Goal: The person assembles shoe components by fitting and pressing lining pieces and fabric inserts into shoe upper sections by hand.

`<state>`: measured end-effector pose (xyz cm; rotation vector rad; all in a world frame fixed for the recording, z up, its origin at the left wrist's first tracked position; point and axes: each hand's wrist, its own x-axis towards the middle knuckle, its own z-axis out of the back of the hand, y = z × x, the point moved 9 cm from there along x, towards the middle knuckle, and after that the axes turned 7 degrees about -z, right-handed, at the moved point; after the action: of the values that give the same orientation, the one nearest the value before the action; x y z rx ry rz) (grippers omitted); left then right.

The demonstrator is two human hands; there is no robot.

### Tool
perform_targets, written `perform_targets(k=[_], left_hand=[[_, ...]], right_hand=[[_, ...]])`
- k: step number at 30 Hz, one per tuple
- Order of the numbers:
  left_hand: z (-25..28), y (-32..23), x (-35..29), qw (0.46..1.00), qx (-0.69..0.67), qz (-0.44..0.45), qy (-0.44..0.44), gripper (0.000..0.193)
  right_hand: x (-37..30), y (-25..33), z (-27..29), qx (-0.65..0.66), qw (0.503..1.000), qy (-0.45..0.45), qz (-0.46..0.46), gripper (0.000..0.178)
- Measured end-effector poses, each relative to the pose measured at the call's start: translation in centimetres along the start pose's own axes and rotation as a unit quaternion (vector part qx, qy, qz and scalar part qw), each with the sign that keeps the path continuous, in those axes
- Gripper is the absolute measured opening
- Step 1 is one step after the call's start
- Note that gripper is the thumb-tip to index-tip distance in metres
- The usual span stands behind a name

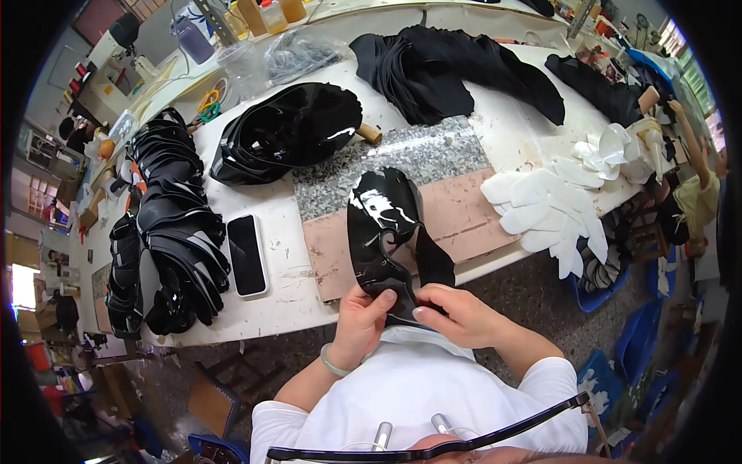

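Observation:
Between my two hands is a glossy black shoe upper piece (372, 228), curved, with a rounded top and a matte underside showing on its right part. It stands up over the near edge of the table. My left hand (362, 321) pinches its lower left edge, thumb on top. My right hand (457, 315) grips the lower right edge between thumb and fingers. Under and behind the piece lie a pinkish board (456, 213) and a speckled grey slab (433, 151). The fingertips beneath the piece are partly hidden.
Stacked glossy black pieces (290, 131) and overlapping black rows (174, 232) lie left, beside a phone (246, 255). Matte black sheets (448, 69) rest at the back. White shaped pieces (549, 205) spread at right, above a blue basket (599, 294). Another person (696, 197) is far right.

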<state>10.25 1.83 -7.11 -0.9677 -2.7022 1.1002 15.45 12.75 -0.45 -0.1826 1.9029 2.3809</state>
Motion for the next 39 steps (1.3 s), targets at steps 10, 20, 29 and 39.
perform_targets(k=[10, 20, 29, 39], left_hand=[[-0.5, 2.5, 0.2, 0.995, 0.024, 0.101, -0.008, 0.014], [-1.4, -2.6, 2.8, 0.988, 0.156, 0.004, -0.006, 0.028], [-2.7, -3.3, 3.1, 0.99, 0.052, 0.112, 0.062, 0.025], [-6.5, -11.7, 4.7, 0.939, 0.326, -0.045, 0.103, 0.017]], right_hand=[[-2.5, -0.5, 1.9, -0.039, 0.996, -0.073, -0.026, 0.011], [-1.9, 0.8, -0.5, -0.123, 0.979, -0.057, 0.151, 0.01], [3.5, 1.0, 9.0, -0.115, 0.957, -0.249, 0.097, 0.037], [6.7, 8.3, 8.0, -0.02, 0.984, -0.056, 0.17, 0.019]])
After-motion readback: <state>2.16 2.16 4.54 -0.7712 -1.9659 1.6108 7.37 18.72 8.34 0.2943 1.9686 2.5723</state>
